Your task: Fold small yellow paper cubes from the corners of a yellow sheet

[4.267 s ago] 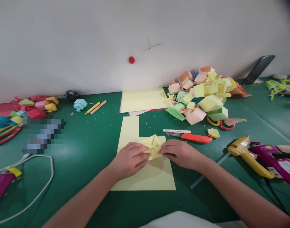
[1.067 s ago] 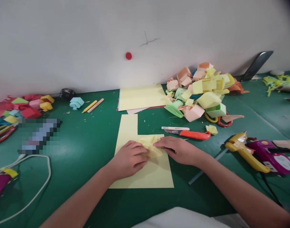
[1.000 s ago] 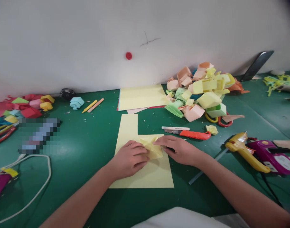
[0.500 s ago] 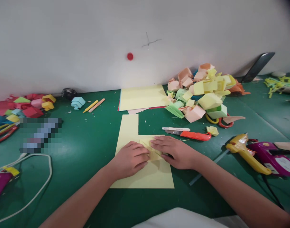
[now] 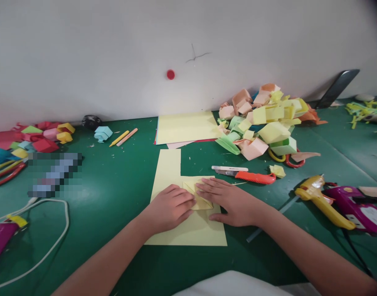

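At a green table (image 5: pixel 123 181), with right hand (image 5: pixel 233 202) spread flat and left hand (image 5: pixel 171 209) curled at the left edge, perhaps pinching, cannot tell, holding down folded yellow paper (image 5: pixel 203 203) atop a plain yellow sheet (image 5: pixel 188 232). Already creased, seemingly unfinished. Beyond, cutter (image 5: pixel 256 177), piled paper shapes (image 5: pixel 273 113).

Papercraft workspace, green tabletop (image 5: pixel 123 181) under the left hand (image 5: pixel 168 207) and right hand (image 5: pixel 233 201), pale wall (image 5: pixel 114 53) beyond them, paper sheets (image 5: pixel 188 125) straight ahead, heaped folded pieces (image 5: pixel 274 131) past the right hand, orange cutter (image 5: pixel 256 177) and yellow glue gun (image 5: pixel 325 205) nearer it, scissors (image 5: pixel 11 176) well left of the left hand.
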Demonstrator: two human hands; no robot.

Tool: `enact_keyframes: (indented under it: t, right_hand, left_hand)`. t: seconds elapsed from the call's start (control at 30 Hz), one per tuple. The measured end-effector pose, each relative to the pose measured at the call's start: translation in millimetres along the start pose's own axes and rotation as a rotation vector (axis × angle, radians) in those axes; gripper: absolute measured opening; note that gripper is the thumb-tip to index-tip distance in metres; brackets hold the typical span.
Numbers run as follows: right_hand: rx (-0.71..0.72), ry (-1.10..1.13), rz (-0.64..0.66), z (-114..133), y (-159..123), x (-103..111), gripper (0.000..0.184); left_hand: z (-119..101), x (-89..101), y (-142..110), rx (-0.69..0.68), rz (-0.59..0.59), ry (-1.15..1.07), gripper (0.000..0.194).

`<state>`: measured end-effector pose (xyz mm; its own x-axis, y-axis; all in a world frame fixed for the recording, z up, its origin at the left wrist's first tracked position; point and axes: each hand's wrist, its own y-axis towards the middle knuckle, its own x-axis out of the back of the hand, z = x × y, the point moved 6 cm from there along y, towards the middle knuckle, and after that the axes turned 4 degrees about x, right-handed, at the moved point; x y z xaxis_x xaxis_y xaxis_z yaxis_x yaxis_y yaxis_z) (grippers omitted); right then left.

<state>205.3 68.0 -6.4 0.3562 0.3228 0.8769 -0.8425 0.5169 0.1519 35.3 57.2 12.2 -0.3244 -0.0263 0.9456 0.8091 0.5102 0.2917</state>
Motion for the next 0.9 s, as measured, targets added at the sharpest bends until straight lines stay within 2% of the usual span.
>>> enact_keyframes:
  t: [0.13,0.23,0.37,0.67,0.9]
  right_hand:
    - [0.011,-0.041,-0.031,1,2,0,0.063]
    - [0.024,-0.086,-0.055,4,4,0,0.049]
    - [0.071,-0.087,-0.114,8,6,5,0.036]
    - [0.090,-0.015,-0.258,7,5,14,0.028]
    - [0.099,-0.014,-0.244,3,1,10,0.026]
  left_hand:
    - [-1,2.3,1,0.000,-0.027,0.002,0.022]
    - [-1,2.8,1,-0.011,-0.050,-0.008,0.022]
    - [0,-1.9,-1,-0.010,-0.013,-0.042,0.030]
    - [7,-0.4,-2,0.061,-0.049,-0.116,0.026]
    - [11,-2.0,-3,0.035,-0.080,-0.114,0.022]
